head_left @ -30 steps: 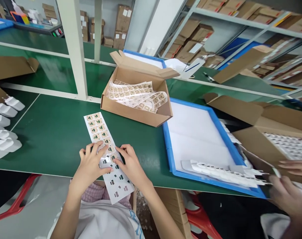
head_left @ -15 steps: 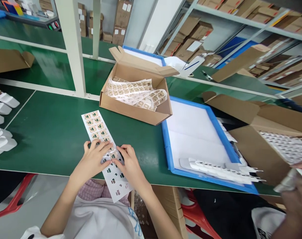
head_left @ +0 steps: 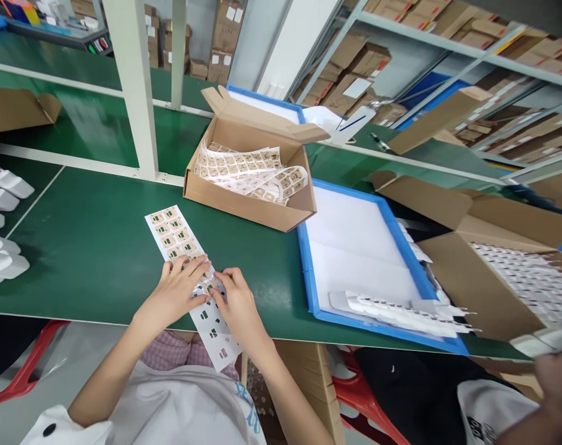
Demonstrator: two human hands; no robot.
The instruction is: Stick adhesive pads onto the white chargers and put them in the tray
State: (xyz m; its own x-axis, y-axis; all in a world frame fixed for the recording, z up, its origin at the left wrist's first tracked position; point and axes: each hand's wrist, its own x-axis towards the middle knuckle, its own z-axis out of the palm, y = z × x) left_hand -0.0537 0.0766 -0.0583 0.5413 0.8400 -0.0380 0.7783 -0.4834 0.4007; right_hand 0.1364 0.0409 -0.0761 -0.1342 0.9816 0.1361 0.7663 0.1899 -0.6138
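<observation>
A long sheet of stickers point(head_left: 176, 232), white with tan labels, lies slanted on the green bench, and its lower end hangs past the front edge. Small dark cut-outs show through the labels; the lower part looks bare of tan. Across the sheet's middle rests my left hand point(head_left: 176, 290), fingers spread and lying on it. My right hand point(head_left: 240, 309) is at the sheet's right edge, thumb and index finger bent together against it. Whether a label is pinched there is hidden by the fingers. Behind my hands stands an open cardboard box point(head_left: 234, 207) with more sticker sheets point(head_left: 239, 164) inside.
Right of my hands sits a blue-rimmed tray point(head_left: 309, 272) with a stack of white pieces point(head_left: 396, 312). Farther right, a co-worker's hand point(head_left: 556, 377) is beside a large carton point(head_left: 466, 290). White plastic parts point(head_left: 7, 262) lie at the left. A metal post point(head_left: 133, 93) rises behind.
The view has shifted slightly. My hands stay at the same part of the sheet, with small finger movements. The co-worker's hand at the right has moved a little lower.
</observation>
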